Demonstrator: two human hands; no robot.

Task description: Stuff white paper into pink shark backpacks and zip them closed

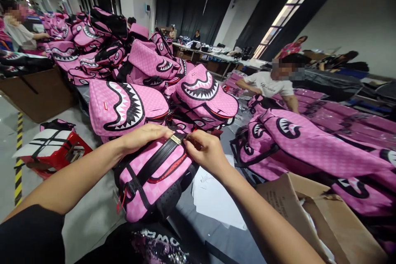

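**Bag pile (148,55) on worktop (213,231), one pink backpack (136,210) in hand**

Worktop's the biggest item, w/ the shark-mouth bag pile on it. Open carton (283,198) to the right; red stool (69,152) on floor to the left.

Backpack's at the near edge, just in front of the pile & close to the wearer's lap; what bears its wt. is hidden. Prob. light for its bulk, soft-sided, some padding, so it'd likely sag if lifted by a corner. Coated-looking fabric, poss. a bit slick; not fragile, tho trim could scuff. Best hold: both sides or the thick black strap (159,156), which looks stiffer than the body.

R grip (204,148): looks pinched on the strap's far end. L grip (151,134): fingertips at the other side of the metal plate (175,139); can't tell if clamped or just resting.

Writing: lap garment (167,241) shows "OWE", rest unclear. Stool has white marks, poss. "11". Co-worker's shirt (269,84) has script, n/r. Gold-toned plate seems lettered, too small to read; ditto the red tab (105,106) on a pile bag.
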